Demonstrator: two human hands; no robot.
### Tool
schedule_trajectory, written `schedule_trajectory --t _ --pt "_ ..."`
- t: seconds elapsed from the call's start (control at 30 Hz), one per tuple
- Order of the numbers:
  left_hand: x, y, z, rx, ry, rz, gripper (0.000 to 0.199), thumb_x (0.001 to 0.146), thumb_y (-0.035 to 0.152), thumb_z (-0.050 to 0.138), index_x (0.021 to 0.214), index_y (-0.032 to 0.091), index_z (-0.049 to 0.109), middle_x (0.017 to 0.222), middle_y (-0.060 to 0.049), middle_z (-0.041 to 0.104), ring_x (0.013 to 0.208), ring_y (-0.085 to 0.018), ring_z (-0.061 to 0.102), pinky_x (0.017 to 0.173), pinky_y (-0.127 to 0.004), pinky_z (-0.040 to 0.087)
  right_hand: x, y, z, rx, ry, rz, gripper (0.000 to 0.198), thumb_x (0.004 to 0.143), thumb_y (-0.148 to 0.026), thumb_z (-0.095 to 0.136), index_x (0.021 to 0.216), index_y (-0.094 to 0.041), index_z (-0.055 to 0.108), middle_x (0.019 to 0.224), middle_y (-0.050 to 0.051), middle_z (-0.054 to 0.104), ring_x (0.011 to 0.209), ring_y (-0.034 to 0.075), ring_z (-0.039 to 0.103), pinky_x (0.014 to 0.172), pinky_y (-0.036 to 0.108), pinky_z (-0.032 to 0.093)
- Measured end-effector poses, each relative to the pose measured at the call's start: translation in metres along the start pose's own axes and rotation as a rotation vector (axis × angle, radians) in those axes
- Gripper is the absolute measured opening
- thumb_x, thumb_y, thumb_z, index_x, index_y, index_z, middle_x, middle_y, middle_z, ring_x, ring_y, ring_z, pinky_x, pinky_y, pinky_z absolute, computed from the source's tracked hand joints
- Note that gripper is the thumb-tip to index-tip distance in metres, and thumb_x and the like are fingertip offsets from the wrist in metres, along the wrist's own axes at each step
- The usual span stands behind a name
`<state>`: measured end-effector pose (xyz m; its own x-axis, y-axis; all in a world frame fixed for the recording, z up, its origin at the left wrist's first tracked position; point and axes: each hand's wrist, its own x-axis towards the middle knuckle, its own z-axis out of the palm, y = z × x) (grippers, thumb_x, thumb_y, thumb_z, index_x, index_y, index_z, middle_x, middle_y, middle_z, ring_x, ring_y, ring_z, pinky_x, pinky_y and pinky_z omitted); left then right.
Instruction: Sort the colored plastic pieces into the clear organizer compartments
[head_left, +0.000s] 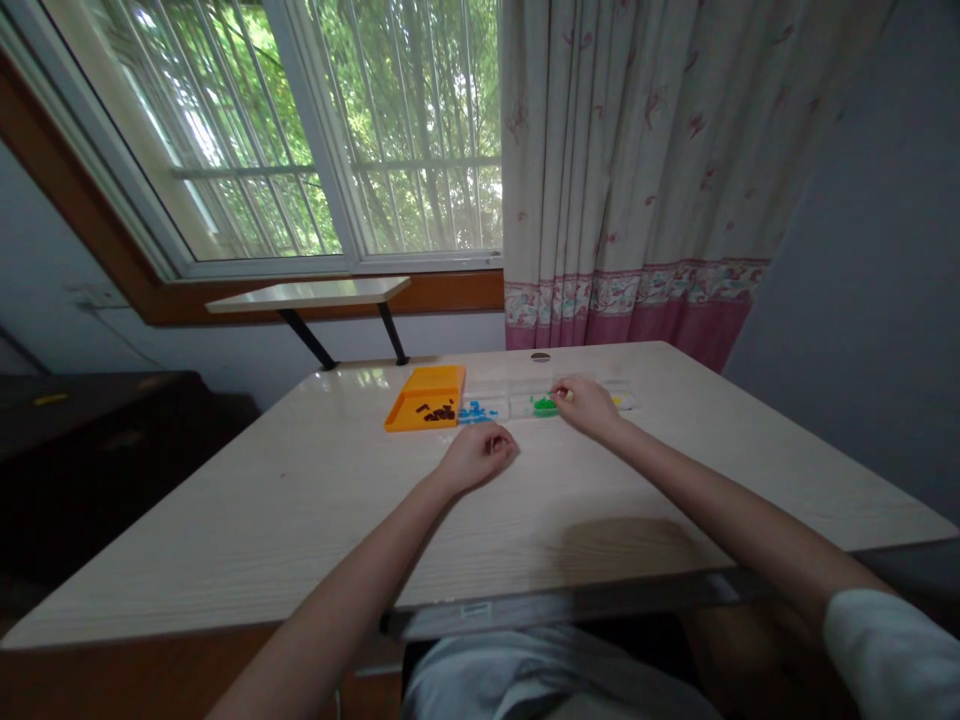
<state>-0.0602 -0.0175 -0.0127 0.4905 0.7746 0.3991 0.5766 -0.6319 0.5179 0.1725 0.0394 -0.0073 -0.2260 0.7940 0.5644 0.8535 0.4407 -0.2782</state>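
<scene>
My right hand (pixel 587 403) is over the clear plastic boxes, its fingertips pinched beside a heap of small green pieces (pixel 544 406). Whatever the pinch holds is too small to make out. My left hand (pixel 480 456) rests on the table with its fingers curled in, just in front of the boxes; anything inside it is hidden. Small blue pieces (pixel 477 411) lie in a clear box (pixel 517 406) left of the green ones. An orange box (pixel 405 412), lid opened back, holds several dark brown pieces (pixel 441 412). A bit of yellow (pixel 618 401) shows behind my right wrist.
The pale wooden table (pixel 300 520) has a small raised shelf (pixel 315 292) on black legs at its back left. A round cable hole (pixel 540 357) is near the back edge. Behind stand a barred window and a patterned curtain (pixel 600 200). A dark cabinet (pixel 97 450) stands at left.
</scene>
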Motion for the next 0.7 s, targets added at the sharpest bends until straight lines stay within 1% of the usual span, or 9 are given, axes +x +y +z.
schedule_trajectory --t 0.13,0.2,0.33,0.37,0.43,0.5,0.53,0.63,0.7 --pt "-0.001 0.003 -0.004 0.007 0.007 -0.008 0.015 0.074 0.021 0.053 0.076 0.014 0.065 0.066 -0.002 0.06 0.057 -0.009 0.048 0.054 -0.019 0.035 0.003 0.003 0.001 0.01 -0.028 0.002 0.021 0.079 -0.024 0.049 0.093 -0.019 0.064 0.086 0.004 0.064 0.081 0.016 0.056 0.072 0.025 0.039" --pt "0.0 0.004 -0.012 0.002 0.001 -0.043 0.016 0.074 0.023 0.052 0.076 0.014 0.066 0.066 -0.002 0.061 0.057 -0.009 0.048 0.053 -0.019 0.035 0.0 0.003 -0.002 0.02 -0.04 -0.015 0.022 0.079 -0.024 0.048 0.094 -0.019 0.063 0.087 0.004 0.064 0.081 0.015 0.056 0.072 0.025 0.039" --pt "0.009 -0.009 -0.046 -0.007 -0.08 -0.136 0.022 0.074 0.029 0.05 0.078 0.015 0.066 0.072 -0.002 0.065 0.06 -0.01 0.052 0.055 -0.019 0.037 -0.016 0.006 -0.017 0.045 -0.117 -0.091 0.019 0.08 -0.024 0.046 0.087 -0.018 0.064 0.084 0.004 0.064 0.075 0.014 0.056 0.068 0.023 0.039" --pt "0.011 -0.018 -0.057 0.017 -0.06 -0.162 0.025 0.075 0.032 0.049 0.079 0.015 0.066 0.075 -0.003 0.065 0.062 -0.011 0.053 0.056 -0.02 0.038 -0.021 0.008 -0.021 0.056 -0.134 -0.118 0.019 0.081 -0.024 0.046 0.085 -0.018 0.064 0.083 0.004 0.064 0.074 0.013 0.056 0.067 0.022 0.039" --pt "0.017 -0.039 -0.08 0.123 0.039 -0.291 0.03 0.075 0.037 0.047 0.078 0.015 0.067 0.077 -0.004 0.066 0.066 -0.014 0.057 0.06 -0.022 0.041 -0.031 0.013 -0.029 0.078 -0.163 -0.155 0.019 0.081 -0.024 0.045 0.085 -0.018 0.063 0.081 0.004 0.063 0.071 0.013 0.055 0.065 0.022 0.039" --pt "0.02 -0.063 -0.099 0.317 0.18 -0.479 0.03 0.074 0.037 0.048 0.083 0.016 0.067 0.083 -0.006 0.067 0.074 -0.018 0.059 0.066 -0.025 0.042 -0.038 0.019 -0.034 0.095 -0.181 -0.16 0.02 0.081 -0.024 0.045 0.085 -0.017 0.063 0.08 0.004 0.063 0.068 0.012 0.055 0.063 0.022 0.039" --pt "0.021 -0.074 -0.106 0.393 0.217 -0.573 0.03 0.074 0.035 0.048 0.086 0.016 0.067 0.086 -0.007 0.067 0.079 -0.02 0.059 0.068 -0.026 0.043 -0.041 0.021 -0.035 0.102 -0.184 -0.154 0.019 0.081 -0.024 0.046 0.085 -0.017 0.063 0.079 0.003 0.063 0.067 0.012 0.054 0.062 0.022 0.039" --pt "0.022 -0.103 -0.118 0.51 0.224 -0.83 0.032 0.074 0.03 0.047 0.096 0.017 0.065 0.096 -0.011 0.065 0.089 -0.025 0.059 0.07 -0.028 0.043 -0.043 0.022 -0.036 0.126 -0.177 -0.137 0.019 0.081 -0.024 0.046 0.085 -0.017 0.063 0.079 0.004 0.063 0.066 0.012 0.054 0.061 0.022 0.039" --pt "0.022 -0.115 -0.119 0.516 0.209 -0.877 0.034 0.071 0.03 0.05 0.098 0.014 0.064 0.097 -0.014 0.065 0.091 -0.027 0.059 0.07 -0.028 0.043 -0.043 0.018 -0.035 0.144 -0.179 -0.145 0.019 0.081 -0.024 0.046 0.086 -0.018 0.063 0.081 0.004 0.063 0.065 0.012 0.053 0.061 0.022 0.039"
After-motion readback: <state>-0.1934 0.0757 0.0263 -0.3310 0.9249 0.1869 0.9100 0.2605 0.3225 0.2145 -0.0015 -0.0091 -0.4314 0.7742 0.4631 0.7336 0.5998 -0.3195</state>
